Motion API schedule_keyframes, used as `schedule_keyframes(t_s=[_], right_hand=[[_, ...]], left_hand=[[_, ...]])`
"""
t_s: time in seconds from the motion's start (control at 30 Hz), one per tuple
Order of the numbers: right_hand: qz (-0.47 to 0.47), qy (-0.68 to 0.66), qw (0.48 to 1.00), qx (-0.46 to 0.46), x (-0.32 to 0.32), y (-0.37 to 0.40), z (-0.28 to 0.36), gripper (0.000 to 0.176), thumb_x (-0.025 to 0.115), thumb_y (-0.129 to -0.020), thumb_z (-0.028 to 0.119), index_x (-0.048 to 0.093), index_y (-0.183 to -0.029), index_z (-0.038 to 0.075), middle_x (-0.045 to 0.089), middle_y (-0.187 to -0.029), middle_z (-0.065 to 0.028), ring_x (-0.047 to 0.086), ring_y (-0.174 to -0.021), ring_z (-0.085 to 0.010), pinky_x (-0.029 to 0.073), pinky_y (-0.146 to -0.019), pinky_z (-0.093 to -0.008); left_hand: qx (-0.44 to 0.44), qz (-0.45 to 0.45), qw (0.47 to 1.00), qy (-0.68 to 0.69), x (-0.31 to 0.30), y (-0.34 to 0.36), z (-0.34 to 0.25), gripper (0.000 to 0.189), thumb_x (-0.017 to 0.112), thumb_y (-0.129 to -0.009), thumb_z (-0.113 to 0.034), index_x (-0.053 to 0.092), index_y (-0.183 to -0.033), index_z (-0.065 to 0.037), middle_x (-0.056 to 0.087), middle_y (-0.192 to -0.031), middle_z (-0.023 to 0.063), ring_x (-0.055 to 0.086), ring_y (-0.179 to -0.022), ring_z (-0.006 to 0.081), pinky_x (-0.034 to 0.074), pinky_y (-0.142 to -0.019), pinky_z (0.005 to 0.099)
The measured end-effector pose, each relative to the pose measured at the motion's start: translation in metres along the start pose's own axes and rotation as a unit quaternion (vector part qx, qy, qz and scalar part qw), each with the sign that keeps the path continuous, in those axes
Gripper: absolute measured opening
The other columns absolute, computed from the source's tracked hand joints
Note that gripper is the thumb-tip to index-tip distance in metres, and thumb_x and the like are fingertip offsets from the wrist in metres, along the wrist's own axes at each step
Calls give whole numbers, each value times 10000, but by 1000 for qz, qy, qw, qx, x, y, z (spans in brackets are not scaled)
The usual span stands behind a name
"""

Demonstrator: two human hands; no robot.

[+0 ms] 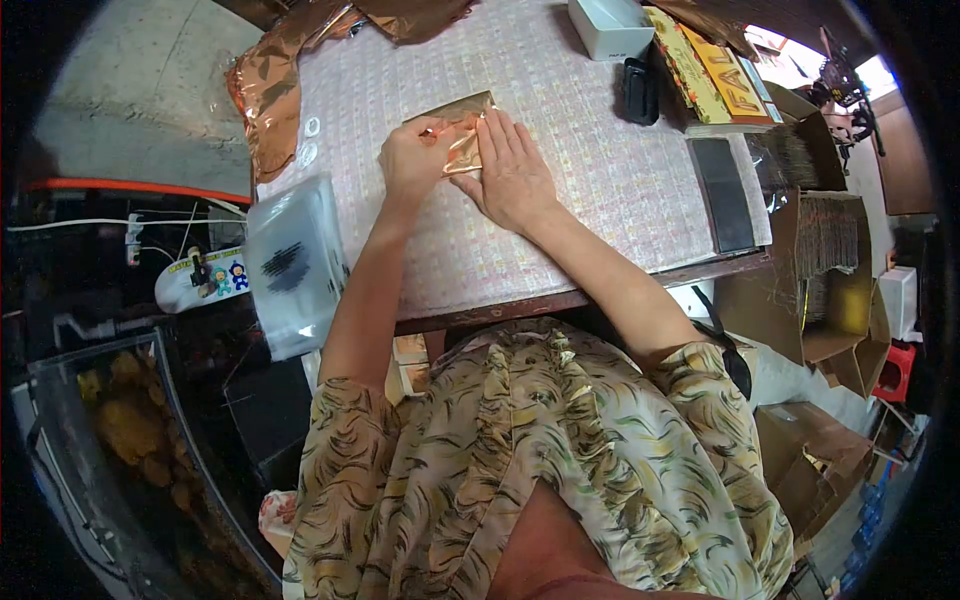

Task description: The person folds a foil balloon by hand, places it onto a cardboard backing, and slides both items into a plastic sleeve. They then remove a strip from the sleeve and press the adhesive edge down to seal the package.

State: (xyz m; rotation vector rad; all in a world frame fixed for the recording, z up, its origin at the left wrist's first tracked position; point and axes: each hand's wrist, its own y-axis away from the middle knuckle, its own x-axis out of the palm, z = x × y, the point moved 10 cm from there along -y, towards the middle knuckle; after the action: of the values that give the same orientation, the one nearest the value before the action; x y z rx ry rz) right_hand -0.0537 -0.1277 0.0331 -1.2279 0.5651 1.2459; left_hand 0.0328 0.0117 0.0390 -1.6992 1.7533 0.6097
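A shiny copper-coloured foil sheet (461, 150) lies on the cloth-covered table, directly under both hands. Along its far side runs a darker golden-brown strip (462, 105). My left hand (413, 158) is at the foil's left side, fingers bent and pinching its crinkled edge. Flat on the right part of the foil rests my right hand (517, 172), fingers stretched out and thumb apart. The palms hide some of the foil.
Larger copper foil (270, 110) drapes over the table's far left corner. Clear plastic bags (296, 262) hang over the left edge. At right are a white box (612, 32), a black case (638, 92), a yellow box (708, 70) and a dark phone-like slab (722, 195). Cardboard boxes (745, 300) stand beyond.
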Motion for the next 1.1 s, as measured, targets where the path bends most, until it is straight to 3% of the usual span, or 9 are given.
schedule_keyframes(t_s=[0.07, 0.13, 0.23, 0.37, 0.43, 0.63, 0.73, 0.83, 1.1], right_hand=[[-1, -6, 1000, 1, -1, 0, 0, 910, 514, -1001, 603, 348, -1513, -132, 347, -1598, -308, 325, -1513, -406, 243, -1255, -497], [-4, -7, 1000, 0, -2, 0, 0, 911, 515, -1001, 602, 346, -1513, -132, 345, -1599, -309, 325, -1513, -404, 243, -1255, -495], [-4, 8, 1000, -2, 0, 1, 0, 914, 503, -1003, 610, 340, -1519, -127, 341, -1605, -302, 319, -1517, -398, 239, -1257, -491], [8, 23, 1000, -4, 2, 1, 0, 916, 481, -1010, 615, 329, -1528, -125, 340, -1612, -289, 306, -1525, -390, 234, -1260, -486], [21, 30, 999, -1, 4, 0, 0, 917, 460, -1017, 618, 308, -1541, -120, 331, -1622, -275, 294, -1532, -384, 227, -1263, -483], [28, 39, 999, -10, 4, 0, 2, 854, 459, -1020, 613, 294, -1604, 12, 300, -1638, -272, 293, -1529, -392, 228, -1260, -491], [35, 50, 998, -13, 4, 0, 3, 812, 464, -1019, 610, 305, -1618, 85, 296, -1639, -273, 295, -1526, -398, 230, -1256, -496], [22, 38, 999, -16, 2, 0, 3, 793, 470, -1020, 605, 322, -1615, 102, 294, -1639, -274, 296, -1525, -401, 232, -1252, -506], [39, 47, 998, -23, 3, -1, 5, 776, 467, -1023, 603, 348, -1605, 104, 297, -1636, -280, 285, -1530, -408, 233, -1246, -526]], left_hand=[[8, -4, 999, -37, 2, 4, -2, 276, 811, -848, -298, 803, -1032, -93, 767, -1034, 88, 717, -917, 239, 553, -836, 392], [184, -175, 953, -167, -21, 20, -37, 265, 810, -801, -318, 815, -1003, -147, 772, -908, 65, 678, -988, 275, 458, -926, 466], [200, -94, 967, -124, -14, 16, -42, 265, 816, -795, -355, 812, -971, -156, 763, -891, 30, 618, -1075, 259, 378, -982, 466], [164, -59, 971, -164, -24, 14, -53, 279, 820, -793, -377, 806, -950, -147, 773, -925, 45, 676, -1012, 251, 409, -938, 467], [67, 33, 995, -61, -20, -2, -29, 330, 816, -858, -296, 754, -1093, -72, 778, -1005, 68, 704, -912, 188, 489, -906, 350], [-2, 39, 995, 93, 3, -33, 49, 618, 819, -888, -203, 527, -1358, 72, 757, -1044, 122, 704, -904, 136, 572, -780, 270], [-3, 31, 977, 209, 6, -25, 48, 582, 812, -836, -254, 606, -1327, -19, 780, -1016, 126, 750, -882, 218, 588, -809, 344], [57, 63, 982, 171, -7, -6, -2, 535, 762, -924, -118, 531, -1389, 10, 741, -1064, 92, 688, -908, 129, 574, -774, 294], [77, 33, 981, 175, 0, -11, 11, 497, 709, -934, -91, 538, -1395, -22, 737, -1100, 104, 687, -968, 151, 568, -820, 305]])
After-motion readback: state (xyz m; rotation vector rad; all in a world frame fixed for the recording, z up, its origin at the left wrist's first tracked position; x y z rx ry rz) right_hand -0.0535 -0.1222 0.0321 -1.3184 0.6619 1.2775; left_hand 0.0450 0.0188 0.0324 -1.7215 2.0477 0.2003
